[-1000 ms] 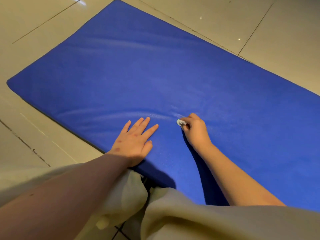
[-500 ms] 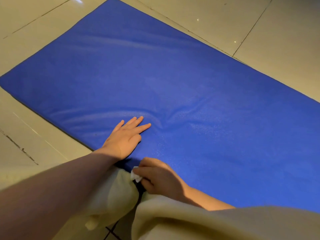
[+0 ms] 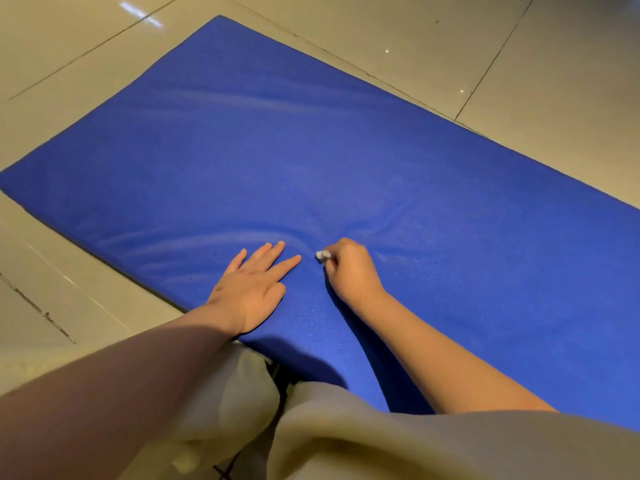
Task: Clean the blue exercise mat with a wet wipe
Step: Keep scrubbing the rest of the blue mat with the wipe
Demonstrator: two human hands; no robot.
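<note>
Your right hand (image 3: 349, 268) clenches the balled wet wipe (image 3: 322, 255) against the blue mat (image 3: 311, 150) near its close edge; your left hand (image 3: 254, 282) lies flat, fingers straight, just beside it. Most of the mat stretches away ahead and rightward, so sweep with the right
</note>
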